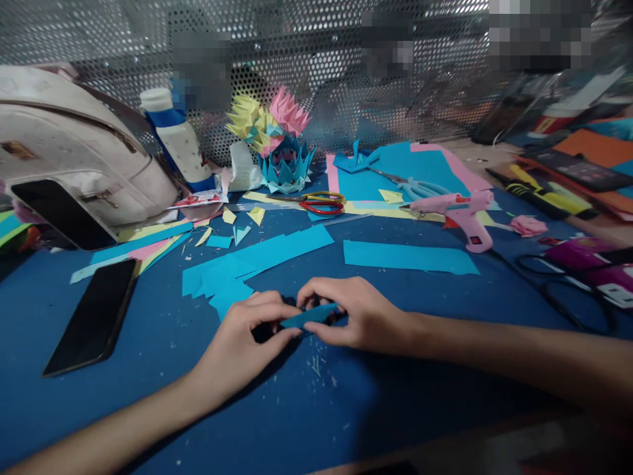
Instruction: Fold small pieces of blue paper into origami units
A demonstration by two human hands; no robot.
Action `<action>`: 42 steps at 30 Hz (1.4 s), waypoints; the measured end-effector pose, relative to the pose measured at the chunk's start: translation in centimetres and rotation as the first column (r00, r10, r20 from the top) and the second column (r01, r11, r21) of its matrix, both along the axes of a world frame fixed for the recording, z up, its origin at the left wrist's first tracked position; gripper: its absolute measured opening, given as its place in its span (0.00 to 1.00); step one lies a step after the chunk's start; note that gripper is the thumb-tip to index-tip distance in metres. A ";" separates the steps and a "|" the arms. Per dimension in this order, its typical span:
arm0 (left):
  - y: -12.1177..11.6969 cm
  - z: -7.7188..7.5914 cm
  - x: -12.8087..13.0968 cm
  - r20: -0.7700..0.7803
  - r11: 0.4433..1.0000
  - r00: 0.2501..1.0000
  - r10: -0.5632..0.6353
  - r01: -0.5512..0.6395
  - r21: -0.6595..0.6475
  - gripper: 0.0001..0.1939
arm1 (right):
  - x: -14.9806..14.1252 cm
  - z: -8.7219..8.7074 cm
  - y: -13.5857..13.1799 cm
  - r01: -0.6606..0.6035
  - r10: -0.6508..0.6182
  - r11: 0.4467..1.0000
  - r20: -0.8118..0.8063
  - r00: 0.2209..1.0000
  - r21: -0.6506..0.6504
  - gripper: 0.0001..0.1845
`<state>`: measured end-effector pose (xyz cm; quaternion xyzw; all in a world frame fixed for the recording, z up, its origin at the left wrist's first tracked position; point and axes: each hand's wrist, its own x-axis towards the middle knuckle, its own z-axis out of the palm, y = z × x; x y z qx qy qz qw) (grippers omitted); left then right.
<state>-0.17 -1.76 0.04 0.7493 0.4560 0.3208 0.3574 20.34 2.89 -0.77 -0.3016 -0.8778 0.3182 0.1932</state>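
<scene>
Between my two hands is a small folded piece of blue paper (310,317), held just above the blue table. My left hand (254,326) pinches its left end between thumb and fingers. On the other end, my right hand (351,310) grips it, the thumb along the near edge and the fingers curled behind. Cut blue paper strips (257,258) lie overlapped beyond my left hand. Another blue strip (410,257) rests flat beyond my right hand. The undersides of the fingers are partly hidden.
Behind stand a paper flower arrangement (287,161), a bottle (178,142) and a white backpack (74,152). Scissors (321,202), light-blue-handled scissors (420,189) and a pink glue gun (459,214) with a black cord lie farther back. A phone (93,316) lies at left.
</scene>
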 end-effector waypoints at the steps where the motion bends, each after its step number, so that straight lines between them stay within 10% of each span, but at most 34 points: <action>1: 0.0 -0.1 0.0 0.000 1.000 1.000 0.007 -0.007 0.000 0.06 | 0.0 -0.1 0.0 0.004 -0.004 1.000 -0.004 1.000 0.000 0.11; 11: -0.2 -0.1 -0.2 0.019 0.999 0.999 0.044 -0.044 -0.026 0.06 | -0.1 -0.3 0.0 0.164 -0.170 0.985 -0.130 0.977 -0.052 0.14; 18: -0.1 0.0 0.1 0.022 1.000 0.999 0.023 -0.023 0.000 0.06 | 0.0 0.0 -0.1 -0.064 0.064 0.998 -0.114 0.991 0.003 0.10; 26: -0.1 -0.3 -0.1 0.010 1.000 1.000 0.026 -0.026 0.011 0.05 | -0.2 -0.1 -0.1 0.018 -0.034 0.993 -0.133 0.991 -0.117 0.10; 33: 0.4 -0.2 -0.5 0.089 0.992 0.988 0.124 -0.120 -0.049 0.12 | -0.8 0.1 0.9 -0.016 -0.218 0.794 -0.310 0.925 -0.608 0.15; 42: 0.8 -0.1 -1.0 0.170 0.962 0.962 0.215 -0.178 -0.208 0.10 | -0.6 0.2 0.9 -0.067 -0.193 0.769 -0.331 0.924 -0.636 0.21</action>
